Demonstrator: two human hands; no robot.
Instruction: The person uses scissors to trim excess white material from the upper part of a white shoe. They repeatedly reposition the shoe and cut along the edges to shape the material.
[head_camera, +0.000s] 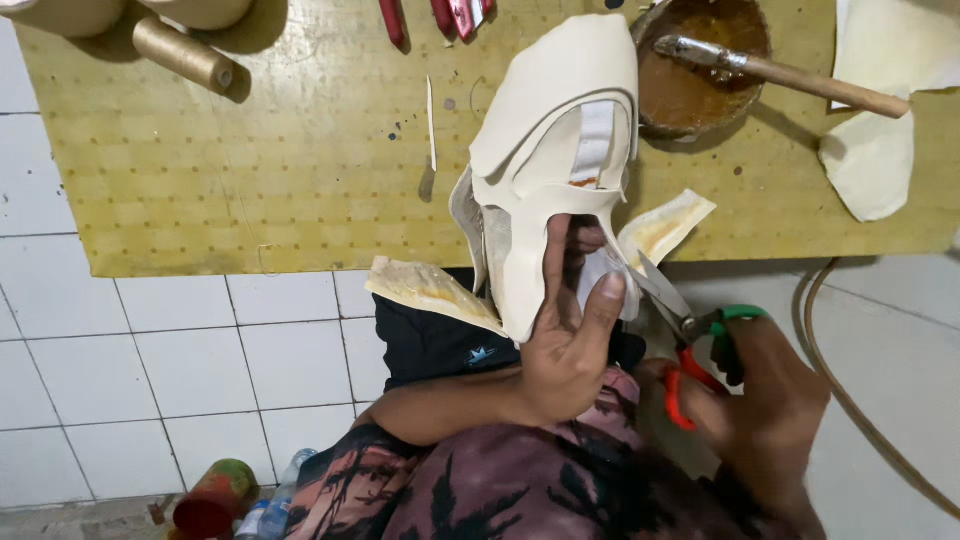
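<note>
Left hand (570, 335) grips cream shoe upper (550, 150), fingers spread along lower edge, piece held over near edge of yellow-green board (250, 170). Right hand (765, 405) closed around scissors (690, 335), red and green handles, blades at upper's flap. Glue bowl (700, 65) with brush (780, 72) beyond

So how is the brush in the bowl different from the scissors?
The brush lies unheld across the rim of the brown bowl on the yellow board; the scissors are gripped in the right hand. The brush has one plain wooden handle; the scissors have red and green loop handles. The brush tip is smeared with brownish stuff; the scissors' blades look bare, pointing toward the cream shoe piece in the left hand. Both are long, thin hand tools.
</note>
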